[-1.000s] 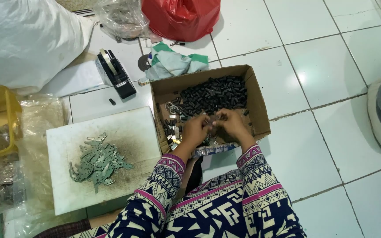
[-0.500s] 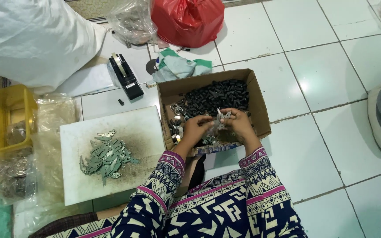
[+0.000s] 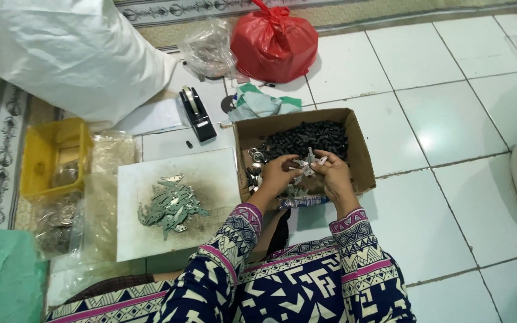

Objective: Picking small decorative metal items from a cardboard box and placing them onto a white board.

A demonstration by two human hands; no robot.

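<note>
An open cardboard box (image 3: 362, 157) lies on the tiled floor, with a heap of small black parts (image 3: 306, 139) at its far end and shiny metal pieces (image 3: 255, 167) along its left side. My left hand (image 3: 277, 175) and my right hand (image 3: 330, 174) meet over the box. Between their fingers they pinch small silvery metal pieces (image 3: 308, 163). Both wrists come out of patterned sleeves.
A white board (image 3: 210, 179) with a pile of flat metal pieces (image 3: 170, 206) sits left of the box. Further left are a yellow tray (image 3: 37, 157) and clear bags. Behind lie a black tape dispenser (image 3: 197, 113), a red bag (image 3: 274, 43) and a white sack (image 3: 67, 54).
My hands stay over the box, working the small metal pieces between the fingers. The view has shifted slightly; nothing else has moved.
</note>
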